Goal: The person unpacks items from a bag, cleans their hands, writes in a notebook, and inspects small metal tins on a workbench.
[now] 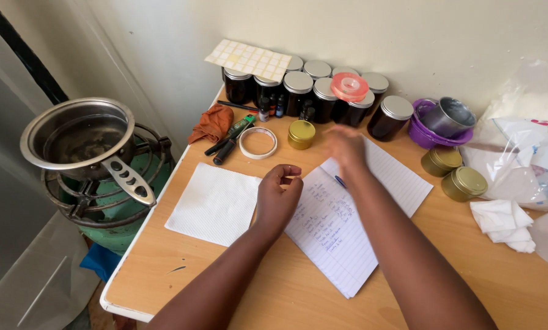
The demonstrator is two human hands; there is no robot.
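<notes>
Our right hand (346,146) is blurred over the lined paper (347,226) at the middle of the frame, so we cannot tell its fingers, and it looks close enough to knock over the small gold tin (301,134) or the dark jars (323,98) beyond it; our left hand (278,190) hangs loosely curled, empty, between paper and white napkin (216,203). All jars and tins are lidded, contents hidden, while the pot (78,135) at left shows residue

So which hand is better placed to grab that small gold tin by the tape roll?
Probably the right hand: it hovers just beside the small gold tin, while the left hand sits curled farther back.
</notes>
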